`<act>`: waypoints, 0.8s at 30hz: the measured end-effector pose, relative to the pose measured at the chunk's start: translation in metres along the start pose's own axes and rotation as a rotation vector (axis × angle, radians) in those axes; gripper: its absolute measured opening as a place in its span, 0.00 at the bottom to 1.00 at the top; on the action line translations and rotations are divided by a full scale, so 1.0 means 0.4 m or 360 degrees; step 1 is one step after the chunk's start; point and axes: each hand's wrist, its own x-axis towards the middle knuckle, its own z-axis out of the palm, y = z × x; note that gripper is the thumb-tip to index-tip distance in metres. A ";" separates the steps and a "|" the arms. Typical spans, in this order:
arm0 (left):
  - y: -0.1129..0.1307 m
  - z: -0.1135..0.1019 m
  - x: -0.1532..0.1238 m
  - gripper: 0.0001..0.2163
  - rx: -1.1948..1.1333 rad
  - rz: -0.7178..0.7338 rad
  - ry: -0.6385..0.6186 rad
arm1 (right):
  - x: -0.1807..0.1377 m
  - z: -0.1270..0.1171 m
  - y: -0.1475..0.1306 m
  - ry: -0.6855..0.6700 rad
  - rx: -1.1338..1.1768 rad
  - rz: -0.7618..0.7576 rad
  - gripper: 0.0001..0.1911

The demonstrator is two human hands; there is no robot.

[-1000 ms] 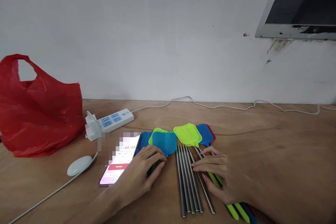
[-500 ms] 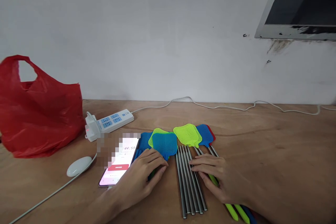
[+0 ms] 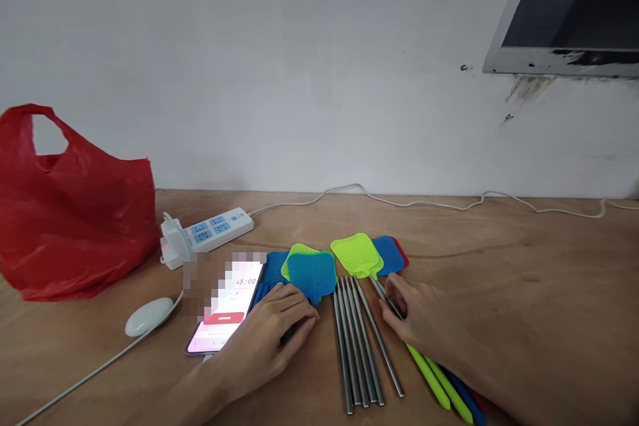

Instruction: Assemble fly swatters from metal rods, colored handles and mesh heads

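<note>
one rod (image 3: 379,339) is now splayed at its near end from the row of rods (image 3: 358,353); half a second earlier the group was closed up. the right hand (image 3: 422,313) has been shifted from the rods to the shaft (image 3: 376,284) of a lime swatter (image 3: 357,256); handling is thus judged to have been passed from rods to swatters. its fingers are curled about the shaft, thumb opposite; a firm pinch cannot be confirmed. the left hand (image 3: 279,326) is kept over the left swatters (image 3: 312,273), fingers bent and close together; any grip is hidden. the rods are laid between both swatter groups on a brown worktop (image 3: 539,266). at left, a phone (image 3: 227,319), a power strip (image 3: 222,229) and a red bag (image 3: 80,213) are placed. behind, a dark panel (image 3: 574,6) is set against a pale wall (image 3: 249,80).
</note>
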 end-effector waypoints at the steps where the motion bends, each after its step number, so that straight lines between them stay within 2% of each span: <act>1: 0.001 0.000 -0.001 0.09 0.0001 0.0000 -0.0001 | 0.002 0.000 0.000 -0.0014 -0.0044 0.0053 0.04; 6: -0.001 0.002 0.000 0.09 -0.0004 -0.0014 -0.0017 | 0.014 -0.008 0.006 -0.0087 -0.0242 0.0232 0.01; 12: -0.005 0.005 0.005 0.09 0.0005 -0.0024 -0.0041 | 0.010 -0.011 0.006 -0.0061 -0.0175 0.0160 0.09; 16: -0.003 0.004 0.005 0.09 0.0001 -0.0011 -0.0034 | 0.017 -0.032 0.005 -0.0082 -0.0136 0.0151 0.07; 21: -0.005 0.007 0.001 0.10 -0.0006 -0.0009 -0.0026 | 0.030 -0.078 0.030 -0.0315 -0.0466 0.0306 0.06; 24: -0.006 0.008 0.001 0.10 -0.0002 -0.0003 -0.0023 | 0.025 -0.088 0.058 -0.0410 -0.0486 0.0366 0.06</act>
